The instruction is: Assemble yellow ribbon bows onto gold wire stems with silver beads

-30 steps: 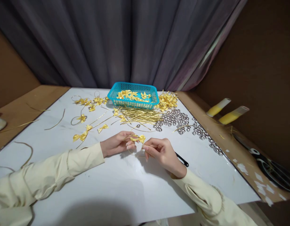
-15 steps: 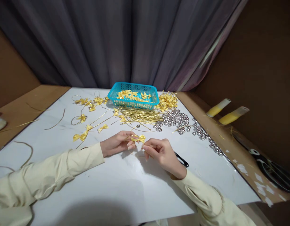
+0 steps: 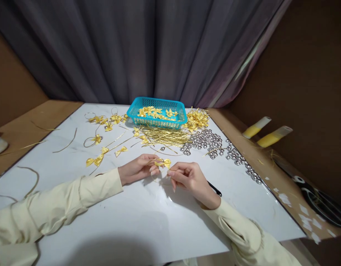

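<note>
Two bare hands work at a small yellow bow [image 3: 166,163], held between them above the near half of a white surface [image 3: 187,229]. The left hand [image 3: 139,169] has its grip drawn closed about a gold cord [image 3: 152,160], with the bow just at its fingertips. The right hand [image 3: 191,179] has thumb and forefinger brought together, apparently pinching the bow's near edge; whether a strand is caught there too is too small to tell. The step in hand appears to be fitting bow and cord together; the next move would call for a steady left grip and a fine right pinch.

Beyond the hands stands a blue basket [image 3: 156,122] containing further bows. Before it lies a bundle of gold cords [image 3: 166,136]; to its right, a heap of bows [image 3: 198,120], with silver pieces [image 3: 206,138] nearer. A black-handled tool [image 3: 215,188] lies partly behind the right hand. Scissors [image 3: 299,179] and paper scraps [image 3: 285,198] occupy the brown right-hand margin. A dark curtain [image 3: 126,55] closes the far side.
</note>
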{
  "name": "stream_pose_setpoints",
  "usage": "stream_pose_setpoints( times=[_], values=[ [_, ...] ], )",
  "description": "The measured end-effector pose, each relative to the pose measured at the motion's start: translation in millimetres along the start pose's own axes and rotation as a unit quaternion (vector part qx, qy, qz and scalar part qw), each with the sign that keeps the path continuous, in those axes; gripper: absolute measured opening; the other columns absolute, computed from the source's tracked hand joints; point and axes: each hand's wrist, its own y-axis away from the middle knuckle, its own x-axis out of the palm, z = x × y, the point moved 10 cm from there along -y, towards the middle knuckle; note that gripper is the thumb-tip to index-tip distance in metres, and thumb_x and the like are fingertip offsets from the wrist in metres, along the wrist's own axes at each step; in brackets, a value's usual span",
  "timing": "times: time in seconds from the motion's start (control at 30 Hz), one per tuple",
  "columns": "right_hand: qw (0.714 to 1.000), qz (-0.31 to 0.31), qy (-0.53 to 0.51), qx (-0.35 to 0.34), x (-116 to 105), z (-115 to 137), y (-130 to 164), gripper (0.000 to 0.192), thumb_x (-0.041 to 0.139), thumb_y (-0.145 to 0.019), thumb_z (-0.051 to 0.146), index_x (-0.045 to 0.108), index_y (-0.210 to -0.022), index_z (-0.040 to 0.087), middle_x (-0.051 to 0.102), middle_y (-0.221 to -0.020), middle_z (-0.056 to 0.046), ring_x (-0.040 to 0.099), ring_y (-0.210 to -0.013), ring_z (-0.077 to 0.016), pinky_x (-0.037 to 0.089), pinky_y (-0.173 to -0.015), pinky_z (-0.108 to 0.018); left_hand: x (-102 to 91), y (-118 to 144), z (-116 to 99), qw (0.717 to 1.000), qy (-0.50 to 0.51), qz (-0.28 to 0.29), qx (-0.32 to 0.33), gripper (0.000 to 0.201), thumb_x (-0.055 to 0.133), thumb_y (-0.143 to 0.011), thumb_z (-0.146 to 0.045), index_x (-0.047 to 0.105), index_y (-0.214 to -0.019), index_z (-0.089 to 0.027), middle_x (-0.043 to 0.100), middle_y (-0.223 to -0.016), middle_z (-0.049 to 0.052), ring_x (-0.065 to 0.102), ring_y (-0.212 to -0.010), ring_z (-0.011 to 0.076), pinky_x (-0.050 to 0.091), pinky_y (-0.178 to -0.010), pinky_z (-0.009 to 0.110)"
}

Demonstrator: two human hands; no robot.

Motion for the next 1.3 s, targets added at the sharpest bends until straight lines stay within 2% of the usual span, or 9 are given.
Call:
stream_pose_setpoints(
  times=[0.57,0.77,1.1,1.2,1.3],
  values=[
    [1.000,-0.003,0.003,-0.007,0,2,1,0.024,0.058,-0.078,0.033,0.058,-0.064,0.013,0.056,-0.045,0.001,0.035,-0.036,-0.0050,0.021,-0.036,-0.019,2.5,1,-1,1.000,-0.015,0.010,-0.002,0.018,0.071,-0.070,-0.019,0.060,-0.060,-0.010,0.041,-0.042,-0.005,0.040,-0.043,0.0062,0.035,-0.050,0.019],
    [0.999,-0.010,-0.027,0.021,0,-4,1,0.024,0.059,-0.077,0.033,0.058,-0.064,0.013,0.056,-0.045,0.001,0.027,-0.032,-0.0032,0.017,-0.033,-0.019,-2.3,1,-2,0.999,-0.031,0.004,0.011,0.019,0.072,-0.070,-0.024,0.063,-0.065,-0.008,0.048,-0.045,-0.002,0.045,-0.046,0.0076,0.035,-0.050,0.018],
    [0.993,-0.022,-0.101,0.056,1,-11,-1,0.018,0.059,-0.075,0.025,0.057,-0.063,0.012,0.055,-0.046,0.002,0.023,-0.031,-0.0025,0.018,-0.029,-0.017,-10.2,1,-6,0.995,-0.084,-0.025,0.041,0.015,0.067,-0.076,-0.022,0.064,-0.072,-0.008,0.057,-0.056,0.002,0.050,-0.051,0.0084,0.039,-0.053,0.018],
    [0.995,-0.023,-0.080,0.053,1,-12,-3,0.020,0.056,-0.076,0.026,0.055,-0.061,0.013,0.054,-0.046,0.002,0.023,-0.032,-0.0030,0.018,-0.030,-0.018,-10.9,2,-8,0.993,-0.097,-0.036,0.048,0.014,0.066,-0.077,-0.021,0.065,-0.073,-0.008,0.059,-0.058,0.003,0.051,-0.053,0.0082,0.039,-0.053,0.018],
    [0.998,-0.044,0.027,0.021,-4,-7,-3,0.023,0.052,-0.079,0.025,0.055,-0.059,0.014,0.053,-0.045,0.002,0.028,-0.034,-0.0044,0.022,-0.034,-0.019,-9.4,2,-8,0.992,-0.106,-0.040,0.049,0.014,0.064,-0.078,-0.021,0.064,-0.072,-0.008,0.058,-0.057,0.002,0.050,-0.053,0.0083,0.038,-0.052,0.017]
  ],
)
